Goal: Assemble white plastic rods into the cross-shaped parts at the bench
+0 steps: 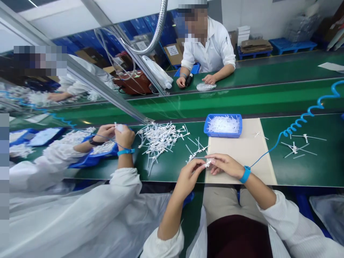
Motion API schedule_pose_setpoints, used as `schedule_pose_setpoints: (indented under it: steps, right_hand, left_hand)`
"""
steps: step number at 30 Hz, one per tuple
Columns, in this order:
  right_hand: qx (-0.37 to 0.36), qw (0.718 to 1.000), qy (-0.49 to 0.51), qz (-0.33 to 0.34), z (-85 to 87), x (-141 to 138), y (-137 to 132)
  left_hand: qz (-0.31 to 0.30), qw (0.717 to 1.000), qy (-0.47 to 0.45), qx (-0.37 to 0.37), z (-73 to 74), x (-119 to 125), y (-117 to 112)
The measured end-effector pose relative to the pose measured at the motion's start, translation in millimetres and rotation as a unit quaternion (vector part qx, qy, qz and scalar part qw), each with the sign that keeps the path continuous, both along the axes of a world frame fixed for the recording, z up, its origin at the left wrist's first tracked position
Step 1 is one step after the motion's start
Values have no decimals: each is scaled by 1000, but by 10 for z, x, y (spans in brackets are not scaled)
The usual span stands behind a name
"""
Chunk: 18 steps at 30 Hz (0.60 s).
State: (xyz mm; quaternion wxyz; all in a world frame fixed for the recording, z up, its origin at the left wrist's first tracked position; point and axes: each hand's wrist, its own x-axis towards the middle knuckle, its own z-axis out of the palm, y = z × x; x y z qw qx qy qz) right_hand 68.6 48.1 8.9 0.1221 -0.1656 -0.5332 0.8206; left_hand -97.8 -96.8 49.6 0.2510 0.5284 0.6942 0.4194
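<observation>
My left hand [191,175] and my right hand [225,165] meet at the near edge of the green bench, both pinched on one small white plastic fitting [208,163] between their fingertips. A blue wrist strap [244,174] on my right wrist trails a blue coiled cord [298,123] to the right. A few loose white fittings [197,150] lie just beyond my left hand. A beige mat [242,152] lies under my right hand.
A blue tray of white fittings [223,125] stands on the mat's far end. A big heap of fittings [158,139] lies left, by a co-worker's hands [118,134]. More fittings [295,147] lie right. Another person [206,50] sits across the conveyor.
</observation>
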Motion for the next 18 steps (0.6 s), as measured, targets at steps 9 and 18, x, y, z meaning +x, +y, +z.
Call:
schedule_pose_setpoints:
  steps: [9, 18]
  right_hand:
    - [-52, 996, 15, -67, 10, 432, -37]
    - [-55, 958, 1, -283, -166, 960, 236]
  left_hand:
    - [-125, 991, 32, 37, 115, 183, 187]
    - [-55, 992, 99, 52, 101, 79, 1068]
